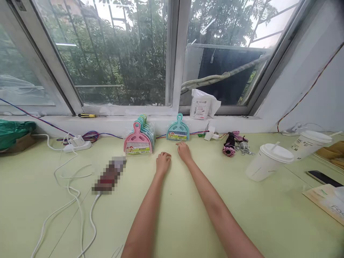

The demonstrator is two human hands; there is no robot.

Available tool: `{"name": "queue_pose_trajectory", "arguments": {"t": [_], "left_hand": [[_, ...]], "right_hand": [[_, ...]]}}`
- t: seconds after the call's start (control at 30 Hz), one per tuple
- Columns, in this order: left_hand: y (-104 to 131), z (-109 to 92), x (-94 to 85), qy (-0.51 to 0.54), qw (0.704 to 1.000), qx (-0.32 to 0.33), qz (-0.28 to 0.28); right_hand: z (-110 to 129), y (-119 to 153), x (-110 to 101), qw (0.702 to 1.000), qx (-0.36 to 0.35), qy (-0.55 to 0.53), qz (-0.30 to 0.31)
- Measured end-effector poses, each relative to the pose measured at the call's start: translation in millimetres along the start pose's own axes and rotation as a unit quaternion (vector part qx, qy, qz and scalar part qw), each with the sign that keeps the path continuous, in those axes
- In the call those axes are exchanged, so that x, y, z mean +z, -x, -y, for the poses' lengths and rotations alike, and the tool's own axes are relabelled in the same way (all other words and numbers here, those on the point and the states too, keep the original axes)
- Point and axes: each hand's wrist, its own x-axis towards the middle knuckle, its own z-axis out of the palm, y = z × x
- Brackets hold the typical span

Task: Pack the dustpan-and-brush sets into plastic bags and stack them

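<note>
My left hand (163, 163) rests on the table with its fingers loosely bent and apart, holding nothing. It lies just right of a row of packed mini dustpan-and-brush sets, the front one a pink dustpan set (137, 139) and those behind it teal and green. Just in front of a single teal dustpan set (177, 129), my right hand (184, 152) has its fingers reaching left over the tabletop, with nothing in them. That teal set stands upright against the low wall under the window. Clear wrapping shows on the sets.
A phone with a blurred screen (109, 175) and white cables lie left, by a power strip (77, 144). A screwdriver (87, 115) and a white package (202, 105) sit on the sill. Right are a folded umbrella (229, 144), lidded cups (268, 163) and a black phone (324, 178).
</note>
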Motion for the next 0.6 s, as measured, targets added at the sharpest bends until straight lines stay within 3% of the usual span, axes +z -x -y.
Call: {"name": "queue_pose_trajectory", "arguments": {"t": [0.13,0.27,0.4,0.47,0.6], "left_hand": [[4.0,-3.8,-3.0,0.055,0.998,0.002,-0.037],[7.2,-2.3,-21.3,0.074,0.976,-0.045,-0.201],[-9.0,25.9,-67.0,0.022,0.925,-0.156,-0.346],[-22.5,48.8,-96.0,-0.001,0.912,-0.205,-0.356],[-42.9,89.6,-144.6,-0.003,0.941,-0.236,-0.242]], "right_hand": [[17.6,34.9,-0.6,0.997,-0.004,0.005,0.077],[38.0,82.5,-12.3,0.994,0.002,0.003,0.105],[56.7,128.5,-28.9,0.993,-0.005,-0.011,0.120],[63.3,141.5,-35.6,0.992,-0.015,-0.017,0.123],[69.5,143.5,-44.3,0.995,-0.008,-0.027,0.092]]}}
